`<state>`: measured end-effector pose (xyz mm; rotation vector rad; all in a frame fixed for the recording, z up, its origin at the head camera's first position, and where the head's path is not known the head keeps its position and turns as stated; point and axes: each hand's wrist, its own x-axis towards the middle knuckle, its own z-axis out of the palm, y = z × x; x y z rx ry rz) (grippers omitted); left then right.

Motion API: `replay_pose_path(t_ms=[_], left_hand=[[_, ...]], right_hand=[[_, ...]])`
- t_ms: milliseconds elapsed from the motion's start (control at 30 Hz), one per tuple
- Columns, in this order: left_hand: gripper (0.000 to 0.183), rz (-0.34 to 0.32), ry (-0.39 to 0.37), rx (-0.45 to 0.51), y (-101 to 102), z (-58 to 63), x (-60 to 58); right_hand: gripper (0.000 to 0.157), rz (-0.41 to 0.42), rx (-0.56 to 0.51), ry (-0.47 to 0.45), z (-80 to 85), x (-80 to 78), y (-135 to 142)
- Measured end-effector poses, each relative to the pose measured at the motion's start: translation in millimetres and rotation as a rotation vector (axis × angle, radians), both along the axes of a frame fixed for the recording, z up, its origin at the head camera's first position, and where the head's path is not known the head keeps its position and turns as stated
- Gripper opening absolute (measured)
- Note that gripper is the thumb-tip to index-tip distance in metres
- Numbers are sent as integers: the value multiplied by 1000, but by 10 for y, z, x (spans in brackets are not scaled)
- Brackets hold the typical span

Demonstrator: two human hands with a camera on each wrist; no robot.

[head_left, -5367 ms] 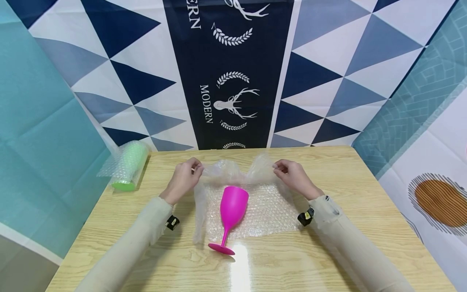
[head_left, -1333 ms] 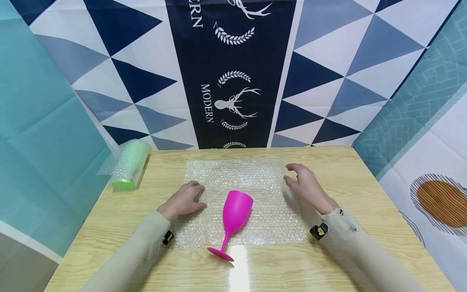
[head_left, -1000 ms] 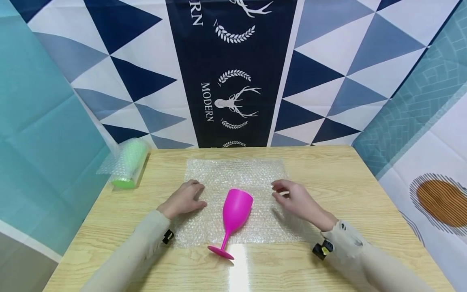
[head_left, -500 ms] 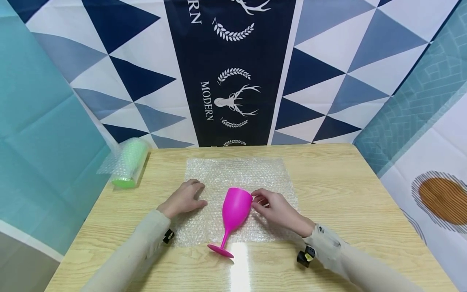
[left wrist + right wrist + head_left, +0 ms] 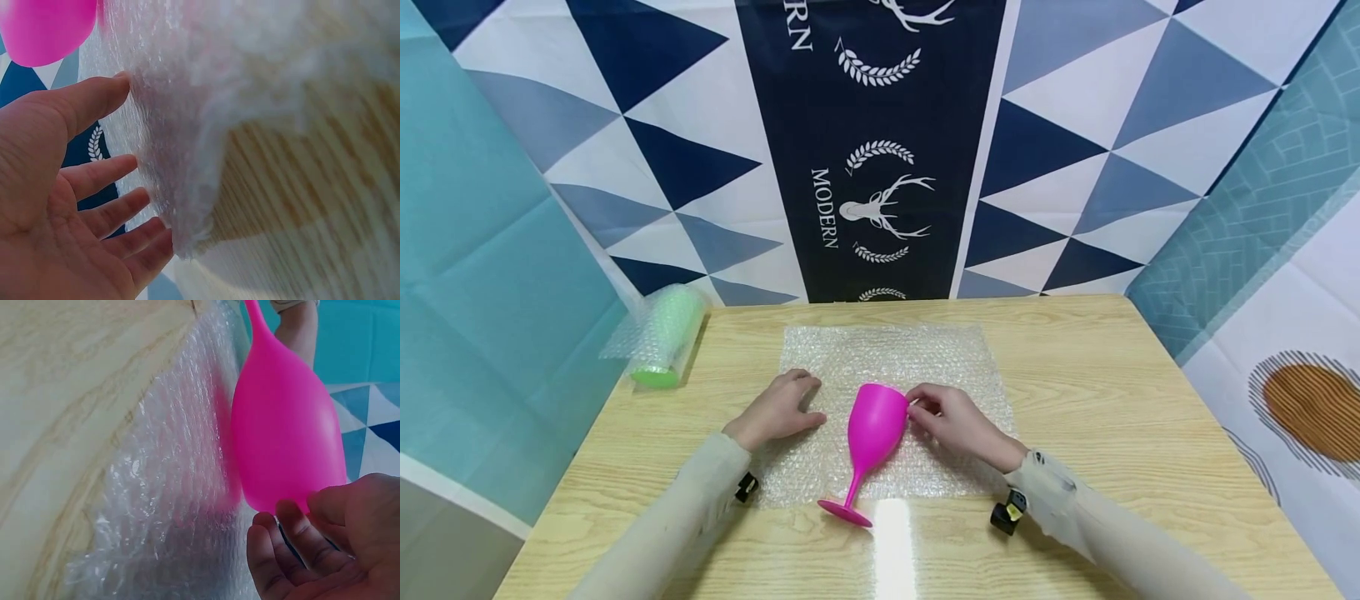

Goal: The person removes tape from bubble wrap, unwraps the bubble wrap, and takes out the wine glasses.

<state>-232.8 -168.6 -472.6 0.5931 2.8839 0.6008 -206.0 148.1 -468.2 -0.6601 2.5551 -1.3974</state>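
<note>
A pink wine glass point(image 5: 876, 427) lies on its side on a sheet of bubble wrap point(image 5: 955, 358), its foot past the sheet's near edge. My right hand point(image 5: 958, 427) is at the right of the bowl, thumb and forefinger pinching the rim. In the right wrist view, these fingertips meet the rim of the wine glass point(image 5: 284, 425), and the other fingers curl below. My left hand point(image 5: 778, 406) rests on the left part of the sheet, fingers spread. The left wrist view shows its fingertips on the bubble wrap point(image 5: 169, 119), near that sheet's edge.
At the table's far left lies a green cylindrical object point(image 5: 672, 333) wrapped in bubble wrap. The wooden table point(image 5: 1075, 375) runs back to a patterned cloth point(image 5: 880, 167). A teal cloth point(image 5: 490, 275) hangs along the left side.
The sheet, earlier held up at its far edge by both hands, now lies flat. My right hand has come left to the wine glass, which has shifted slightly left. Lately the left hand stays still.
</note>
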Motion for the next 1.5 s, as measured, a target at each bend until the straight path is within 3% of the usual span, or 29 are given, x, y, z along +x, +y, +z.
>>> replay_pose_path(t_ms=[700, 1067, 1233, 1367, 1500], left_hand=[[67, 7, -6, 11, -10, -2, 12], [68, 22, -8, -2, 28, -14, -13], [68, 35, -3, 2, 59, -12, -36], [68, 41, -6, 8, 80, -5, -53], [67, 44, -9, 6, 83, 0, -62]], right_hand=[[11, -12, -24, -125, -46, -275, 137], [13, -63, 16, -106, -20, -351, 199], [15, -76, 18, -121, -19, -350, 201], [25, -84, -9, -156, 8, -294, 190], [38, -89, -91, -251, 31, -198, 163]])
